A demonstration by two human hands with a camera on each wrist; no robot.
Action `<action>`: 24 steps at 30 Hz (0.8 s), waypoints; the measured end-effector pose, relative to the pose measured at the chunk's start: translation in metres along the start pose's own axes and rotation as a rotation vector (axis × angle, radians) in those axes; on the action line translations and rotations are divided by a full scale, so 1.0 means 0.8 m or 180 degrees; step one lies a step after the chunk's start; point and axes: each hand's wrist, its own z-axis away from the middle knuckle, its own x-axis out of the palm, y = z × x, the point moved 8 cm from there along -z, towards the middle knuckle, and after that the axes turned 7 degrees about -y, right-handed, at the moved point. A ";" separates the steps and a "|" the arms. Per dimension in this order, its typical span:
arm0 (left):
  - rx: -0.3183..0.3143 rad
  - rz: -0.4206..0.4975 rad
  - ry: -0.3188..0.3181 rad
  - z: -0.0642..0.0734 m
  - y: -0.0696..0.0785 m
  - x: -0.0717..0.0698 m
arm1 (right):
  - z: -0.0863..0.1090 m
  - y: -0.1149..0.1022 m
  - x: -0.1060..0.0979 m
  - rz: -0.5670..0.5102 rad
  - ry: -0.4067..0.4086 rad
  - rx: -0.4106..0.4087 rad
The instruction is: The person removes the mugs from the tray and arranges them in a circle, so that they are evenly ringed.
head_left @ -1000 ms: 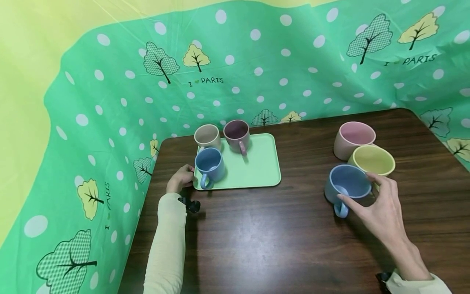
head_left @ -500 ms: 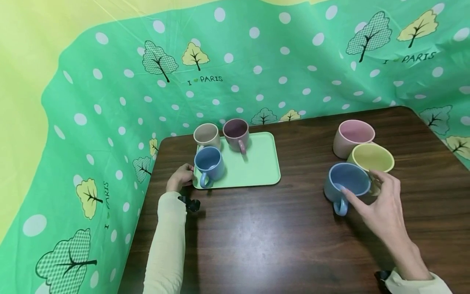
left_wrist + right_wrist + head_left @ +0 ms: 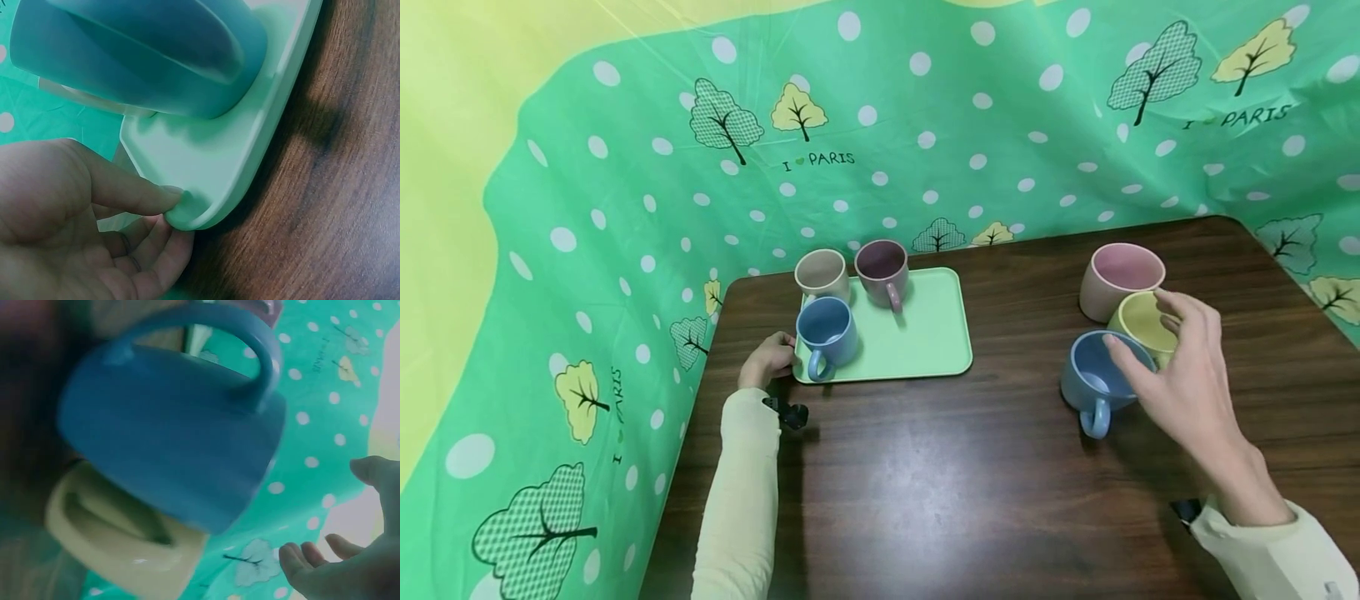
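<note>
My left hand pinches the near left corner of the light green tray, thumb on top and fingers below in the left wrist view. On that tray stand a blue mug, a beige mug and a purple mug. At the right, my right hand hovers over another blue mug, thumb and fingers spread apart with nothing between them. Behind this mug are a yellow mug, partly covered by the hand, and a pink mug. The right wrist view shows the hand apart from the blue mug.
Everything stands on a dark brown wooden table. A green and yellow curtain printed with dots and trees hangs along the back and left edges. The three right-hand mugs stand close together.
My right hand has let go of the blue mug's rim and risen, its fingers now over the yellow mug. The left hand keeps its hold on the tray corner.
</note>
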 end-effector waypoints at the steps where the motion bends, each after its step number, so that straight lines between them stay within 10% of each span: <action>1: 0.0002 0.0006 -0.0001 0.000 0.000 0.000 | -0.005 -0.005 0.000 -0.0019 -0.0013 -0.0029; 24: 0.0012 0.0044 -0.0017 0.000 0.001 -0.002 | -0.116 -0.051 0.085 -0.0392 -0.1024 0.0015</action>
